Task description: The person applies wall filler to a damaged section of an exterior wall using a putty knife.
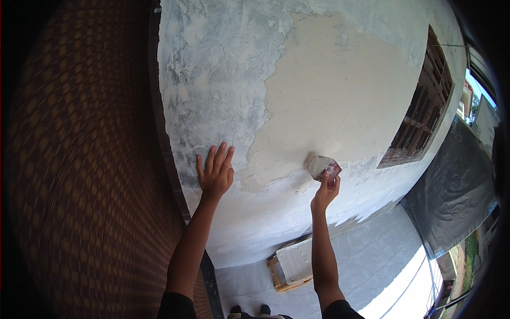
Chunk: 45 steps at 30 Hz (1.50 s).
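Note:
My left hand lies on the blotchy grey-white wall, fingers spread and nothing in it. Its fingertips point up, just left of a cream patch of filler with a ragged edge. In my right hand is a flat putty scraper, pale with filler and reddish on its right side. The scraper is up against the lower part of the cream patch, a small shadow at its upper left. My fingers hide part of it, and its handle cannot be made out.
A woven brown panel stands along the left, beside the wall's dark edge strip. A barred brown window is at right. Below, a wooden box with a white-smeared board rests on grey sheeting. Dark tarpaulin hangs far right.

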Motion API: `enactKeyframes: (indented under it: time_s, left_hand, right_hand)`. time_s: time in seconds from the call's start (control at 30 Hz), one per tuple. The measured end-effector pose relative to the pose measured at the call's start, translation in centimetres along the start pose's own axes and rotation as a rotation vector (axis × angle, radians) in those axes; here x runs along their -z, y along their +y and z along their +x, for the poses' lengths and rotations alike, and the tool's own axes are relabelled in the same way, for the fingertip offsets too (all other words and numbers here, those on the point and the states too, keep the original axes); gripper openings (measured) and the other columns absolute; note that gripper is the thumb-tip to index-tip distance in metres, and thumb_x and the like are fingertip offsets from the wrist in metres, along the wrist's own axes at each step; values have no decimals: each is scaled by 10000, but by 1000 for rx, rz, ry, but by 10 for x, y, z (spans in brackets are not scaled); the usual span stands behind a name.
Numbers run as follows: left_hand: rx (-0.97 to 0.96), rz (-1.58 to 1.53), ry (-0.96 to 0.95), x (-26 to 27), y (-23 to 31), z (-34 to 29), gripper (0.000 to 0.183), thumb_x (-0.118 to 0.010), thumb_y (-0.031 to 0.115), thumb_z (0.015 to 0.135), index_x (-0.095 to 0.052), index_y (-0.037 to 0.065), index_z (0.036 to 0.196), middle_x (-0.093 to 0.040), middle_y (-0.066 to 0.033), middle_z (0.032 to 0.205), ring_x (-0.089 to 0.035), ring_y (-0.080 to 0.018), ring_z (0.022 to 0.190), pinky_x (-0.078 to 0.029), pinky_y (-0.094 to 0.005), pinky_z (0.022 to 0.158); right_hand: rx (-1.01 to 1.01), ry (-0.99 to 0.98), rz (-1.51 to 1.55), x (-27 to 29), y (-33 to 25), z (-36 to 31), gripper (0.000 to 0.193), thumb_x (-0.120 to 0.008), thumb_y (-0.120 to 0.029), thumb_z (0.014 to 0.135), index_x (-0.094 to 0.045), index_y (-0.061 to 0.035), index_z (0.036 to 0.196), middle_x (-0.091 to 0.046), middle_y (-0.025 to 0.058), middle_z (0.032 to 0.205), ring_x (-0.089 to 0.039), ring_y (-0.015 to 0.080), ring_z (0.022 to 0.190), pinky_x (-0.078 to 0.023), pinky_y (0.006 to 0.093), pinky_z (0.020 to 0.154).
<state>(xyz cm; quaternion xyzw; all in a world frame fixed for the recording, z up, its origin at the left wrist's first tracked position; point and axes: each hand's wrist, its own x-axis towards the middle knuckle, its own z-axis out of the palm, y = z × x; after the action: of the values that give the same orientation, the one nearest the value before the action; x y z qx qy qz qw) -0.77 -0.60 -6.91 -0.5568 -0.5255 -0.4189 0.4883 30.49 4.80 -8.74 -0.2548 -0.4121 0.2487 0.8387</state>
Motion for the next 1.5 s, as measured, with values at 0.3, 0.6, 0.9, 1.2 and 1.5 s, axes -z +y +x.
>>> enactKeyframes:
  time_s: [0.3, 0.6, 0.9, 1.2, 1.5]
  left_hand:
    - [68, -48, -75, 6, 5, -4, 447, -468, 188, 952, -508, 167, 1397, -424, -57, 1494, -323, -280, 1413, -108, -546, 1158]
    - [237, -23, -191, 36, 57, 13, 535, -436, 137, 956, -335, 90, 1479, -289, -141, 1551, -235, -351, 1439, -149, -575, 1135]
    - [436, -195, -245, 37, 190, -32, 513, -445, 158, 962, -331, 4, 1438, -378, -180, 1470, -341, -367, 1365, -236, -510, 1115]
    - [515, -392, -517, 34, 301, -117, 418, -475, 156, 962, -466, 8, 1353, -519, -198, 1337, -476, -361, 1253, -359, -446, 1064]
    - [724, -619, -777, 23, 356, -218, 388, -442, 159, 983, -480, -10, 1330, -530, -189, 1333, -489, -315, 1269, -362, -393, 1078]
  right_hand:
    - [325, -443, -371, -65, 4, -41, 212, -765, -98, 797, -653, -28, 963, -616, 99, 765, -544, 184, 679, -421, 279, 622]
    - [-177, 116, 33, 75, 33, 103, 185, -653, -181, 934, -591, -21, 1001, -626, 52, 970, -556, 113, 874, -459, 278, 793]
    - [-404, -129, 209, 162, 37, 104, 139, -579, -223, 986, -538, -96, 949, -555, -24, 841, -474, 45, 734, -394, 219, 647]
    - [-729, -311, 113, 253, 41, 75, 179, -531, -265, 1007, -534, -126, 895, -463, -62, 727, -330, 42, 613, -267, 220, 556]
    - [-909, -362, -108, 355, 73, 27, 178, -542, -283, 1001, -603, -116, 995, -542, -76, 780, -385, 22, 649, -306, 214, 585]
